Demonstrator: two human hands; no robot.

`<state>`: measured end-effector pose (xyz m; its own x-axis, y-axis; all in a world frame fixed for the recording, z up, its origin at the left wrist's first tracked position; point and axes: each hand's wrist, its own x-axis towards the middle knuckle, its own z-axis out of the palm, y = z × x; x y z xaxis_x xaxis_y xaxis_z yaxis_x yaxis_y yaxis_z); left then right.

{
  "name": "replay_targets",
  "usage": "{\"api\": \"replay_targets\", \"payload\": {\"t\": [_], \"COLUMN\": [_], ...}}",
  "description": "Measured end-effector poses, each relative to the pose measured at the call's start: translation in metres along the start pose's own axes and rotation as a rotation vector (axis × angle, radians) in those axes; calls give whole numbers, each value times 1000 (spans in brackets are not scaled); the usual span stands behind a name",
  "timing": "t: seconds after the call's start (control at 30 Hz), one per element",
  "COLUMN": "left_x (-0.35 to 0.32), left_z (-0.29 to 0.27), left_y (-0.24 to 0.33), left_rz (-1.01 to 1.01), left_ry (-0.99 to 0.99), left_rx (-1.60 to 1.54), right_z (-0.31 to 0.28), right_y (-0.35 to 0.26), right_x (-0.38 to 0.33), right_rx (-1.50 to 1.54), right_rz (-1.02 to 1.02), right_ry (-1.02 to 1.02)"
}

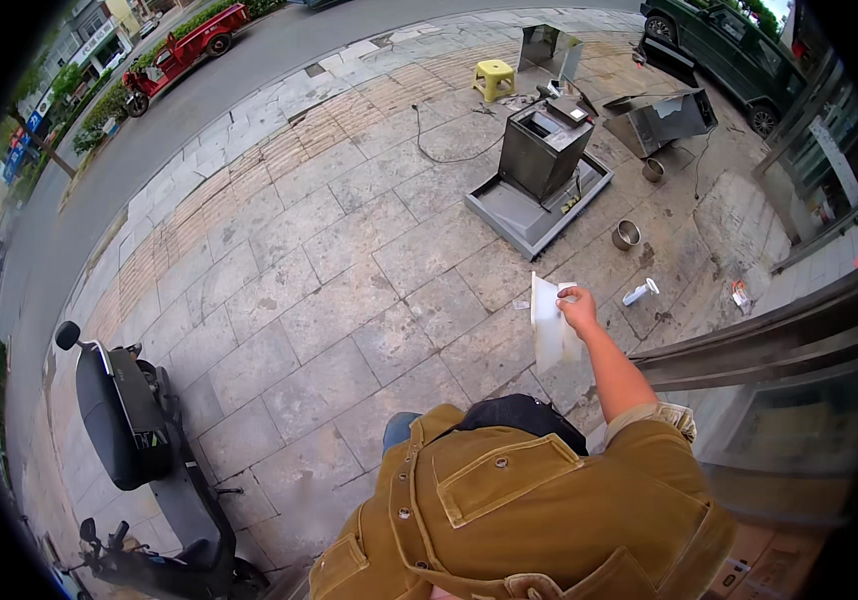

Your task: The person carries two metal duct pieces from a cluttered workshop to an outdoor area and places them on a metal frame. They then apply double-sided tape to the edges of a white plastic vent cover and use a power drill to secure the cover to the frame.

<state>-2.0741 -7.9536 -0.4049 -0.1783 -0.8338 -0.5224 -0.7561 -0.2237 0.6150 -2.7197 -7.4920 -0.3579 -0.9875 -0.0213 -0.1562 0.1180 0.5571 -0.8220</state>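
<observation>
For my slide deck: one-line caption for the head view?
Right hand holds a white sheet above the paved sidewalk.

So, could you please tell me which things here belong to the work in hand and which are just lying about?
In hand: right hand, white sheet.

Lying about: steel cabinet, metal bowl, white tube, yellow stool, black scooter.

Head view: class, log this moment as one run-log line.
right hand: holds white sheet | left hand: not in view | ground: steel box unit, metal bowl
</observation>
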Motion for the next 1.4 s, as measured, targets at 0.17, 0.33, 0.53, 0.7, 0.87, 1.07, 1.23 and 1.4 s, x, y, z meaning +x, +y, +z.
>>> {"api": "replay_targets", "payload": {"t": [0.17, 0.33, 0.53, 0.7, 0.87, 1.07, 1.23, 1.4], "left_x": [147, 304, 501, 574, 652, 734, 867, 968], "left_z": [99, 145, 238, 358, 467, 512, 569, 764], "left_y": [160, 311, 689, 956, 1018, 1072, 1202, 1457], "left_rz": [-31, -3, 538, 834, 749, 148, 180, 415], "left_ry": [-137, -193, -331, -332, -479, -559, -583, -598], "left_rx": [43, 90, 93, 84, 543, 576, 828, 672], "right_z": [53, 93, 29, 87, 145, 171, 255, 345], "right_y": [-132, -67, 125, 138, 81, 11, -15, -71], "right_x": [138, 267, 247, 255, 372, 519, 602, 652], "right_rx": [-79, 75, -666, -1455, -1276, -1226, -976, -1032], "right_rz": [-154, 125, 338, 387, 451, 548, 786, 582], "right_ry": [-3, 153, 223, -462, -673, -484, -246, -232]}}
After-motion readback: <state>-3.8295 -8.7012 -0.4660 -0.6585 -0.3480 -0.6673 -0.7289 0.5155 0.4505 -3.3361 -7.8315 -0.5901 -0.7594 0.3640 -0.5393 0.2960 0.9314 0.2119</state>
